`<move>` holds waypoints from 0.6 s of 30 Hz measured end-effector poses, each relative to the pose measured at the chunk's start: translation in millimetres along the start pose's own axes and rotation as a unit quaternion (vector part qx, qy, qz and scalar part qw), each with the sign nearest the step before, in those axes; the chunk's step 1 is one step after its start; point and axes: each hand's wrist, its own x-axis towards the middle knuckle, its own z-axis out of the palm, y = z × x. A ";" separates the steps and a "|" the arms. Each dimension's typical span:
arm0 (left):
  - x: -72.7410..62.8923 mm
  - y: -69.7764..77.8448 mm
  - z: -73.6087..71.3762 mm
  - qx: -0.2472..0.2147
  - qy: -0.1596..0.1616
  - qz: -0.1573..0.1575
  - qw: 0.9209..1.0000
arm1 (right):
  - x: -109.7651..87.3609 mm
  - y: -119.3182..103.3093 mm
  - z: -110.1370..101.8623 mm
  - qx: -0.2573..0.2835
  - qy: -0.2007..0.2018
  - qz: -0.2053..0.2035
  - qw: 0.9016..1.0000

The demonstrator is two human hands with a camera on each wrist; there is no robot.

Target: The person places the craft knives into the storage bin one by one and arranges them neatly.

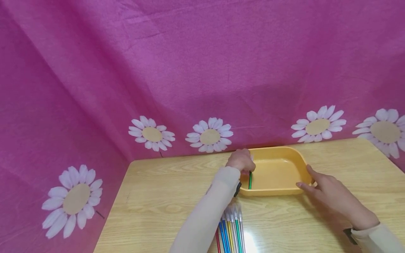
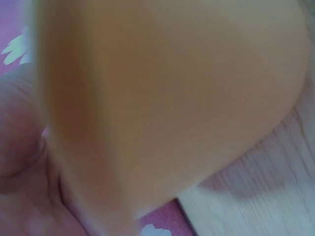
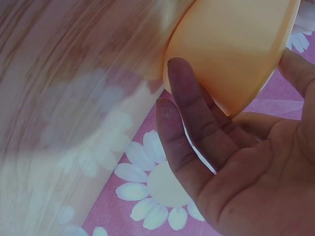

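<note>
A yellow-orange plastic tray [image 1: 272,192] with rounded corners stands on the table near the back. Over its left end, my left hand [image 1: 241,160] pinches a slim green pen-like stick [image 1: 250,180], whose lower end is inside the tray by the front wall. The fingertips are partly hidden. In the left wrist view, the tray's outer wall [image 2: 197,98] covers most of the picture, with part of the hand behind its rim. My right hand [image 1: 333,196] grips the tray's right end, thumb at the rim; the right wrist view shows fingers [image 3: 189,93] along the outer wall.
In front of the tray, several slim pen-like sticks [image 1: 232,232] in red, blue, yellow, silver and green lie side by side, clear ends toward the tray, partly behind my left forearm. A purple cloth [image 1: 202,70] with white daisies hangs behind the wooden table [image 1: 152,203].
</note>
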 end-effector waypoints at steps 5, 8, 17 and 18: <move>33.2 -11.6 23.6 0.040 0.017 0.002 0.999 | 0.5 -1.5 0.5 0.005 -0.005 0.001 1.000; 9.5 -5.1 10.4 0.063 0.018 0.001 0.998 | 0.6 -3.2 0.7 0.003 -0.004 0.001 1.000; -41.5 1.4 -24.3 -0.001 0.027 0.027 0.999 | 0.4 -5.3 1.1 0.006 -0.007 0.007 1.000; -41.5 0.2 -26.4 -0.026 0.024 0.032 0.999 | 0.1 -4.9 0.8 0.004 -0.006 0.006 1.000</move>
